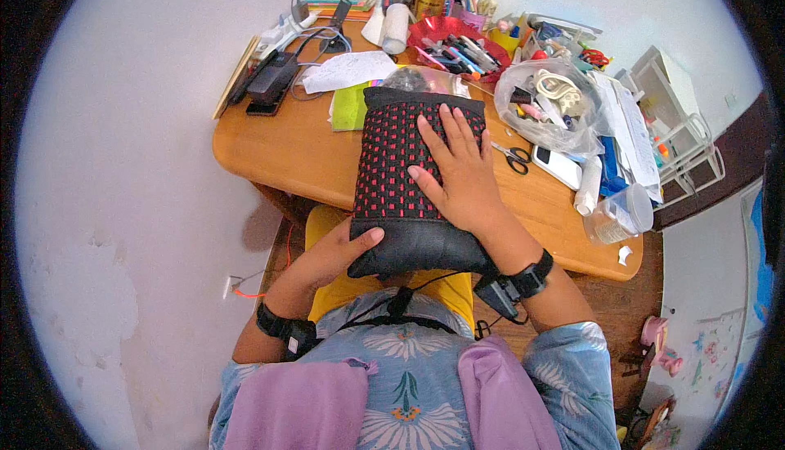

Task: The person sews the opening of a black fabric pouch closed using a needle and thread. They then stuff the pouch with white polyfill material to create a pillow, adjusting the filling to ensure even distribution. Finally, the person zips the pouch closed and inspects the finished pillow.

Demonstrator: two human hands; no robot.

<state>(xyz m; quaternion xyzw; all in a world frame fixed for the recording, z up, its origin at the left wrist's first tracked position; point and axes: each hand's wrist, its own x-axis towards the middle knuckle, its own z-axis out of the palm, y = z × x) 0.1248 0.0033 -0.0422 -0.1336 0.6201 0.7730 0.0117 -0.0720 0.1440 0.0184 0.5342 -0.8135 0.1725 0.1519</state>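
Note:
A black woven pouch [392,168] with red flecks lies in front of me, its far part over the edge of the wooden desk [282,149] and its near part above my lap. The near end is a smooth black band, and a dark strip runs along the far end. My left hand [346,247] grips the near left corner, thumb on top and the other fingers hidden beneath. Flat on the woven face, at its right side, rests my right hand [460,174] with its fingers spread. Black straps with small devices circle both wrists.
Right of the pouch are black-handled scissors [515,157], a white phone [557,167], a clear plastic jar [619,214] and a plastic bag [552,100] of small items. Farther back stands a red dish [441,36] of pens. Papers [349,71] and a black case [273,77] lie left.

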